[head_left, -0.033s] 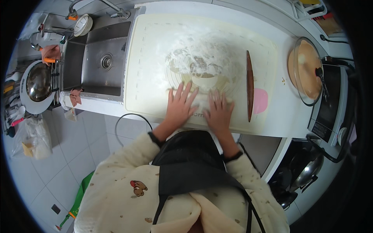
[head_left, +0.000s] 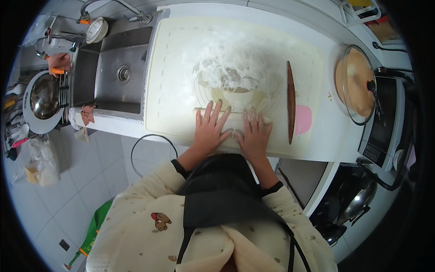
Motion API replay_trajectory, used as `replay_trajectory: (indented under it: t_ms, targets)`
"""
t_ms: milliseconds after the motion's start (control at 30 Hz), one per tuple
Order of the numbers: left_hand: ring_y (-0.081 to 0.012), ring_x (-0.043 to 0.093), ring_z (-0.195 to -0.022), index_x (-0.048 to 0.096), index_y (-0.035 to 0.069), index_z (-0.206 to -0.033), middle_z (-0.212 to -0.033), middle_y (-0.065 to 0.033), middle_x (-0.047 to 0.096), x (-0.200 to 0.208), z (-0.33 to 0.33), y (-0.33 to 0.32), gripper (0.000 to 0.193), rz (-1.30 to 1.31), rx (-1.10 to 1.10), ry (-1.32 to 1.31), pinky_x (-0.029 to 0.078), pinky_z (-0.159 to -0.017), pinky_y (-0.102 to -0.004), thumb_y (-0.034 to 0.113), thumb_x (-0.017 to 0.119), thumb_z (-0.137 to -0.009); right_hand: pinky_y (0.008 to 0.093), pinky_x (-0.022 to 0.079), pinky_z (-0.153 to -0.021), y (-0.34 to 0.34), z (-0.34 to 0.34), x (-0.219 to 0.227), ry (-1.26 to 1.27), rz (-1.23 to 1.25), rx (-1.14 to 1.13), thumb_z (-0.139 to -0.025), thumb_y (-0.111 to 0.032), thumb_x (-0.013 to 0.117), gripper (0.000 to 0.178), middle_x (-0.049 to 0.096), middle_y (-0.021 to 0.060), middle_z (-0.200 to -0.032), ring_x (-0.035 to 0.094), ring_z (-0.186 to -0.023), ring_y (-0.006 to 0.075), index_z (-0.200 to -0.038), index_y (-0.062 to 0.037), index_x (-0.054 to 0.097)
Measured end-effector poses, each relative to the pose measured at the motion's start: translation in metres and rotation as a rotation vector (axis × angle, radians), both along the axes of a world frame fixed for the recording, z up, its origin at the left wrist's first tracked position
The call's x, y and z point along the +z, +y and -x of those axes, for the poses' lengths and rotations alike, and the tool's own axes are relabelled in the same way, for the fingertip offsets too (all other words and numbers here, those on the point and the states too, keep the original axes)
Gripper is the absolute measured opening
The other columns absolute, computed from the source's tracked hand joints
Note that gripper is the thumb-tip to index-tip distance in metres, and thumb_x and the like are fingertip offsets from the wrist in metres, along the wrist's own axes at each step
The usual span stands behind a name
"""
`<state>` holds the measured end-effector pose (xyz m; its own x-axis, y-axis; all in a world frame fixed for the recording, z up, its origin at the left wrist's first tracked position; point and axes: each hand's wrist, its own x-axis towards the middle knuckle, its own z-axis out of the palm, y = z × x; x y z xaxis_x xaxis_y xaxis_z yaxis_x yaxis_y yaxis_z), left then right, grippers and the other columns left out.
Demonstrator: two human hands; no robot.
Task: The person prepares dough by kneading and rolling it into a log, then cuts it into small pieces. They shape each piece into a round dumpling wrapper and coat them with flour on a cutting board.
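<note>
A head-worn fisheye camera looks steeply down, past the nearby black apron point(head_left: 226, 211) to the counter point(head_left: 337, 136) beyond.

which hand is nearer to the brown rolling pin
Right. The right hand is left of the brown rolling pin, not touching it; the left hand is farther left, beyond the right hand.

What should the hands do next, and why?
Maybe roll the pale dough gently forward: the left hand and right hand lie palm-down across it, and the mat continues beyond it.
</note>
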<state>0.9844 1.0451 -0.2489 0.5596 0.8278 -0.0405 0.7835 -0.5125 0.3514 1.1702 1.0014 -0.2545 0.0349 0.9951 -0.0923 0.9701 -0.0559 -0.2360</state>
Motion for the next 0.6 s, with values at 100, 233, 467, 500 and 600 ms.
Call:
replay_trajectory:
  t_ms: [100,233,467,500,600]
  targets:
    - [-0.0404,0.029,-0.144,0.044,0.018,-0.149,-0.157,-0.0182,0.032,-0.003,-0.033,0.048,0.065,-0.141,0.218,0.024,0.022,-0.109,-0.0688,0.047,0.059,-0.092,0.0721,0.023,-0.107,0.06,0.002,-0.01,-0.039,-0.153,-0.15,-0.089,-0.043,0.064,0.072,0.034,0.02,-0.156,0.029,-0.144,0.0423,-0.149,-0.0098,0.042]
    - [-0.0426,0.03,-0.142,0.044,0.017,-0.149,-0.157,-0.0193,0.032,-0.011,-0.042,0.119,0.066,-0.256,0.274,-0.005,0.023,-0.109,-0.0675,0.047,0.058,-0.093,0.0718,0.023,-0.106,0.126,-0.01,-0.015,-0.113,-0.265,-0.172,-0.09,-0.042,0.063,0.068,0.035,0.02,-0.155,0.03,-0.144,0.0398,-0.149,-0.0135,0.042]
    - [-0.0422,0.03,-0.142,0.045,0.018,-0.148,-0.157,-0.0183,0.032,-0.006,0.002,0.028,0.063,-0.074,0.103,-0.028,0.022,-0.11,-0.0666,0.043,0.061,-0.092,0.0716,0.019,-0.108,-0.009,0.002,-0.006,-0.09,-0.048,-0.089,-0.087,-0.044,0.064,0.074,0.035,0.0182,-0.156,0.031,-0.144,0.0379,-0.151,-0.0147,0.04]
    - [-0.0423,0.03,-0.142,0.046,0.018,-0.148,-0.157,-0.0184,0.032,-0.001,-0.005,0.034,0.063,-0.108,0.147,-0.029,0.022,-0.111,-0.0665,0.043,0.061,-0.092,0.0713,0.018,-0.108,0.023,-0.004,-0.004,-0.058,0.01,-0.173,-0.089,-0.046,0.062,0.073,0.036,0.019,-0.155,0.03,-0.145,0.0385,-0.149,-0.0118,0.042]
    - [-0.0432,0.03,-0.143,0.045,0.017,-0.147,-0.159,-0.02,0.029,-0.003,-0.036,0.112,0.068,-0.251,0.215,-0.076,0.02,-0.109,-0.0686,0.043,0.065,-0.088,0.0709,0.018,-0.108,0.107,-0.027,-0.019,-0.114,-0.263,-0.207,-0.091,-0.048,0.06,0.07,0.039,0.0189,-0.153,0.03,-0.144,0.0384,-0.148,-0.011,0.043]
